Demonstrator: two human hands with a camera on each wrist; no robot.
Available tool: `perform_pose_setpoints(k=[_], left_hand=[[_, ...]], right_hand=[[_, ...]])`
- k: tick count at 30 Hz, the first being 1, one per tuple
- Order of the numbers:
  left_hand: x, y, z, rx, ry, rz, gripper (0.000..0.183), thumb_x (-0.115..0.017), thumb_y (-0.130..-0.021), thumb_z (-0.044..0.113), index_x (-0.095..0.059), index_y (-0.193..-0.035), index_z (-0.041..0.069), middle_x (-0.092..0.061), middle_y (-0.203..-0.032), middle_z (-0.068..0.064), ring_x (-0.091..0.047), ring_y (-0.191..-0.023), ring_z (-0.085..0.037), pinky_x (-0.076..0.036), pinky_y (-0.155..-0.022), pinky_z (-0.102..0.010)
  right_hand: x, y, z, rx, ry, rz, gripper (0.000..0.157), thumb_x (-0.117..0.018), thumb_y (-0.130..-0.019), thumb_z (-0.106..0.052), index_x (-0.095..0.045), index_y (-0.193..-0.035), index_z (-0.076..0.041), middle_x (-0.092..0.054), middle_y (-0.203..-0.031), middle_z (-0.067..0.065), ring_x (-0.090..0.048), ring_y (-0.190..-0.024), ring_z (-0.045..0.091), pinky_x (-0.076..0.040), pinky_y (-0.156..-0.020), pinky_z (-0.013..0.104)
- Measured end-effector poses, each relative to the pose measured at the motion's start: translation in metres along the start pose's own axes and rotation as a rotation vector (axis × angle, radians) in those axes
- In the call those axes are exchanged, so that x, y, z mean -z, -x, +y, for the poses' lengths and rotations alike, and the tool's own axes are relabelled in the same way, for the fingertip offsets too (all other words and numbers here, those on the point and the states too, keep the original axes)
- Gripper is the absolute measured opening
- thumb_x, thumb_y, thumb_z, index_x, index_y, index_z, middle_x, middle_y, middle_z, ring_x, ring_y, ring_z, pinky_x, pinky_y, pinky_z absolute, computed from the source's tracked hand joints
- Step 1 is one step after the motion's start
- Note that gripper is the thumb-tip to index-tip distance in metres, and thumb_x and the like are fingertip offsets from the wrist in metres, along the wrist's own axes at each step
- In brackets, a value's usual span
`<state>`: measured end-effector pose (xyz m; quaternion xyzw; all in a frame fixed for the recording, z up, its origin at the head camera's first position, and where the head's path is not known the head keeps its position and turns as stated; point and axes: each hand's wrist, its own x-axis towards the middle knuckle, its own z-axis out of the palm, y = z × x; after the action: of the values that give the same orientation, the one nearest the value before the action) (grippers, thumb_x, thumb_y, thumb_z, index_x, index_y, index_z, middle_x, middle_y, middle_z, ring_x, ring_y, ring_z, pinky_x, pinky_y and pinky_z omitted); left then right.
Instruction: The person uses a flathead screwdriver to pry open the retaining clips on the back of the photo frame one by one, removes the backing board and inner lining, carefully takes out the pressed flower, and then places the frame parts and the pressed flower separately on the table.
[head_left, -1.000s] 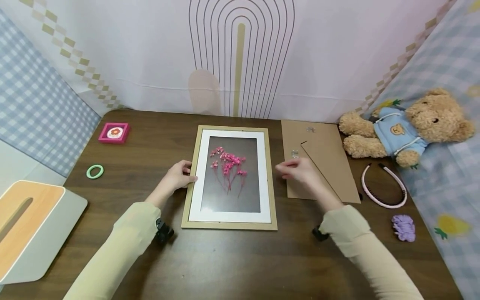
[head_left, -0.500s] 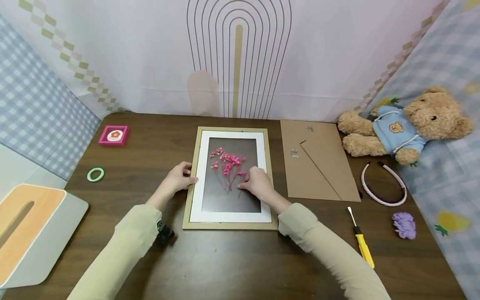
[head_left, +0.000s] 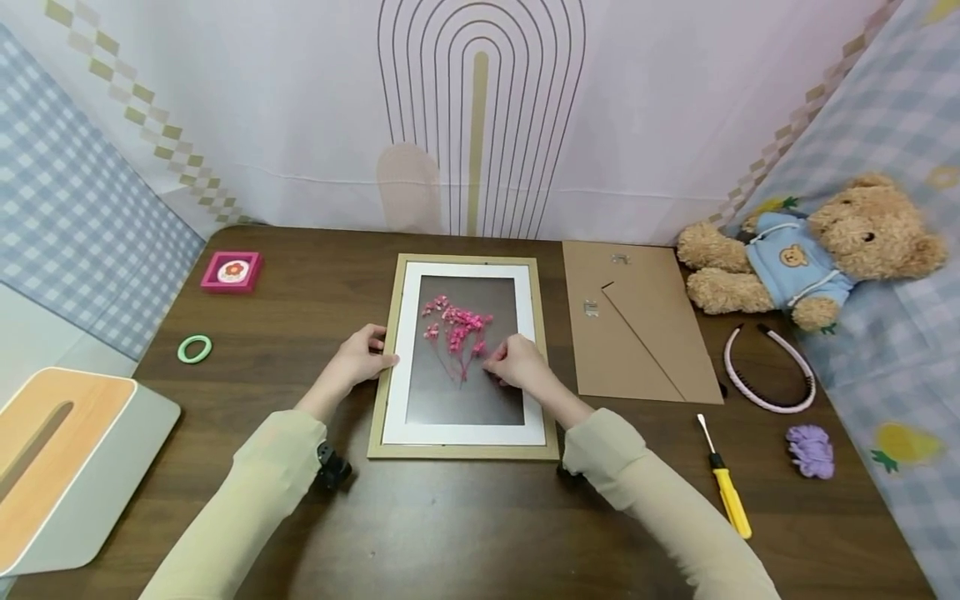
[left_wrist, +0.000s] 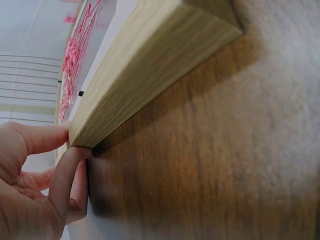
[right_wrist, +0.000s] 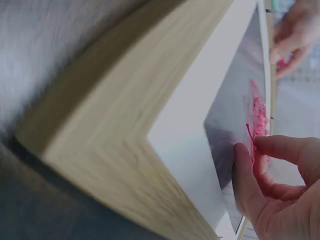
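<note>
The left hand (head_left: pixel 358 354) grips the left edge of a wood-grain picture frame (head_left: pixel 462 452), its thumb at the front face and its fingers curled at the outer side. The right hand (head_left: pixel 521 362) is nearly closed, thumb and fingertips pinching a thin pink stem (right_wrist: pixel 250 133) above the glazing. The frame lies flat at the centre of the head view, a white mat (head_left: pixel 462 434) bordering a dark panel; pink dried flowers (head_left: pixel 461 325) occupy the panel's middle.

Right of the frame, a brown backing board (head_left: pixel 600 362) lies on the table (head_left: pixel 450 542). At lower right are a yellow-handled screwdriver (head_left: pixel 730 497) and a purple scrunchie (head_left: pixel 811 452); above them, a pale headband (head_left: pixel 783 408). A teddy bear (head_left: pixel 795 258) lies at upper right. Down the left side are a pink box (head_left: pixel 213 279), a green ring (head_left: pixel 194 361) and a slotted-lid box (head_left: pixel 120 492).
</note>
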<state>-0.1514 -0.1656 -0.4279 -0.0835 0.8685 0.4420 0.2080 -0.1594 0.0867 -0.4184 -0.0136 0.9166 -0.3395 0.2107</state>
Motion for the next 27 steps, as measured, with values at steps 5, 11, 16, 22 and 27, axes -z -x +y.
perform_pose_setpoints(k=[5, 11, 16, 22, 27], left_hand=[[0.001, 0.0, -0.001, 0.0, 0.014, -0.002, 0.058, -0.06, -0.087, 0.01, -0.034, -0.137, -0.003, -0.047, -0.121, -0.024, -0.056, -0.085, -0.018, -0.051, -0.066, -0.024], [0.001, -0.001, -0.001, -0.002, 0.013, -0.008, 0.058, -0.06, -0.088, 0.011, -0.033, -0.138, -0.004, -0.047, -0.121, -0.024, -0.057, -0.091, -0.022, -0.051, -0.066, -0.024], [0.0, -0.001, -0.002, 0.002, 0.007, -0.006, 0.058, -0.06, -0.088, 0.011, -0.033, -0.138, -0.003, -0.047, -0.12, -0.023, -0.057, -0.092, -0.022, -0.051, -0.065, -0.023], [0.0, 0.0, -0.002, 0.012, 0.009, -0.004, 0.058, -0.06, -0.087, 0.011, -0.034, -0.138, -0.002, -0.047, -0.12, -0.023, -0.055, -0.08, -0.017, -0.049, -0.064, -0.023], [0.0, 0.0, -0.001, 0.013, -0.003, 0.001, 0.057, -0.06, -0.088, 0.011, -0.034, -0.138, -0.002, -0.048, -0.122, -0.023, -0.056, -0.085, -0.019, -0.051, -0.067, -0.023]], right_hand=[[0.01, -0.001, 0.008, -0.047, -0.27, -0.035, 0.015, -0.068, -0.083, -0.011, -0.067, -0.089, 0.003, -0.071, -0.081, 0.017, -0.06, -0.053, 0.007, -0.056, -0.056, 0.023], [0.024, 0.003, 0.026, -0.051, -0.497, -0.031, 0.031, -0.068, -0.082, -0.003, -0.061, -0.109, 0.01, -0.07, -0.093, 0.021, -0.064, -0.059, 0.006, -0.057, -0.06, 0.023], [0.042, 0.009, 0.049, -0.046, -0.616, -0.07, 0.039, -0.064, -0.083, 0.002, -0.053, -0.118, 0.017, -0.072, -0.088, 0.015, -0.065, -0.063, 0.005, -0.057, -0.061, 0.02], [0.069, 0.02, 0.08, -0.037, -0.574, -0.176, 0.039, -0.064, -0.083, 0.002, -0.051, -0.115, 0.02, -0.072, -0.083, 0.01, -0.066, -0.067, 0.007, -0.057, -0.066, 0.019], [0.098, 0.035, 0.109, -0.057, -0.555, -0.305, 0.032, -0.061, -0.085, 0.002, -0.05, -0.109, 0.02, -0.068, -0.079, 0.002, -0.068, -0.073, 0.008, -0.057, -0.072, 0.022]])
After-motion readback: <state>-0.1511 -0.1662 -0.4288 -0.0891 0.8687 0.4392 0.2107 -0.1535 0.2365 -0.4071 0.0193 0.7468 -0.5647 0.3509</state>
